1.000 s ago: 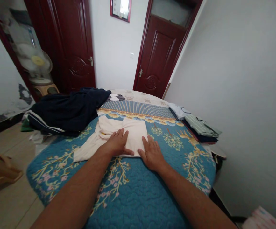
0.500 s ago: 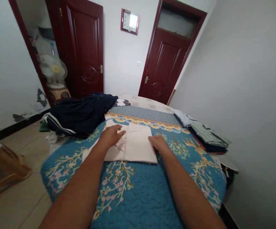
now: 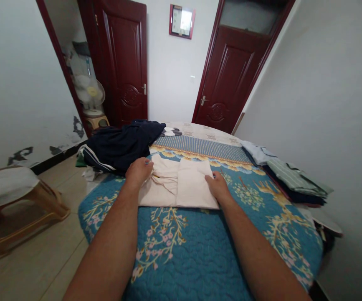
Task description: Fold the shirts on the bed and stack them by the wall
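A cream garment (image 3: 196, 184) lies folded in a flat rectangle on the blue bed cover (image 3: 199, 246). Its left part is wrinkled and gathered, while the right part is smooth; its exact kind is unclear. My left hand (image 3: 139, 171) is closed at the garment's left edge, fingertips bent round the cloth. At the right edge, my right hand (image 3: 218, 187) pinches the cloth, thumb on top and the other fingers partly hidden beneath.
Dark navy clothing (image 3: 121, 146) is heaped at the bed's far left. Folded clothes (image 3: 293, 179) are stacked along the right edge. A plastic stool (image 3: 43, 200) stands on the floor at left, and a fan (image 3: 89, 92) is beyond the doorway.
My left hand has moved from above the garment's wrinkled part to its left edge and closed there. The right hand stays at the right edge. The view has turned slightly left.
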Demonstrator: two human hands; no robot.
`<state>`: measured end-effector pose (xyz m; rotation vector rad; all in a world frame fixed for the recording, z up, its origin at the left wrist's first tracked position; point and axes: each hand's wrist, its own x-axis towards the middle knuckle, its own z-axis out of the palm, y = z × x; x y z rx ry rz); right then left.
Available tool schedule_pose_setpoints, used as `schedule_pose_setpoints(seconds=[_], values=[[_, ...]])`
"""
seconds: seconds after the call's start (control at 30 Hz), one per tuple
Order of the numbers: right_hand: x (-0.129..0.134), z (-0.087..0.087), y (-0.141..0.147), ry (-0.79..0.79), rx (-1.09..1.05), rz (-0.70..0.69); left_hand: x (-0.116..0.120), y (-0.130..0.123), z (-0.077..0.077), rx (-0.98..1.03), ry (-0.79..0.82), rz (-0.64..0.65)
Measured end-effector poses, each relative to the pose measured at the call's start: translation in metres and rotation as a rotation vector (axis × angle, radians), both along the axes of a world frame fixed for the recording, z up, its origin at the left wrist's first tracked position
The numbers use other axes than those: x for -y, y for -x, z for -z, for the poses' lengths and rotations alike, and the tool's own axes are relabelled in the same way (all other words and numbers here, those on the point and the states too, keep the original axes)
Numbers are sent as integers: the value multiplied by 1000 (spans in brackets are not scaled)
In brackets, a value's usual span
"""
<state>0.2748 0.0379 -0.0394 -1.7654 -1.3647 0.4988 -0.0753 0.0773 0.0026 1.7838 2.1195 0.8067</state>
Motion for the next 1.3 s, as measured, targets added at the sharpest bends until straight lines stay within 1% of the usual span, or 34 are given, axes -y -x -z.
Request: schedule_pose_setpoints(seconds=[0.07, 0.17, 0.27, 0.33, 0.4, 0.5, 0.6, 0.7, 0.8, 0.93, 1.07, 1.17, 1.23, 1.3], values=[[0, -3, -13, -8, 24, 16, -4, 1, 4, 5, -16, 23], [6, -10, -47, -7, 70, 26, -7, -2, 6, 3, -27, 61], [16, -16, -90, 32, 100, 31, -5, -15, 6, 6, -30, 116], [23, -18, -112, 63, 102, 51, -2, -27, 7, 18, -45, 179], [29, -19, -126, 76, 91, 71, 1, -40, 9, 30, -66, 250], [32, -19, -132, 76, 62, 74, 3, -56, 15, 6, -84, 336], [31, -22, -129, 60, 39, 61, 1, -62, 19, -33, -81, 390], [29, -32, -124, 44, 34, 66, -1, -62, 20, -36, -91, 407], [29, -48, -117, 42, 28, 47, -3, -60, 20, -34, -111, 400], [30, -76, -100, 69, 44, 8, -4, -60, 20, -4, -108, 379], [27, -105, -75, 84, 127, -45, -3, -59, 18, 42, -89, 355], [21, -125, -50, 100, 225, -103, -2, -58, 17, 45, -94, 357], [15, -133, -31, 85, 302, -156, -1, -57, 17, 49, -98, 349], [8, -136, -8, 59, 362, -203, 0, -56, 16, 63, -101, 341]])
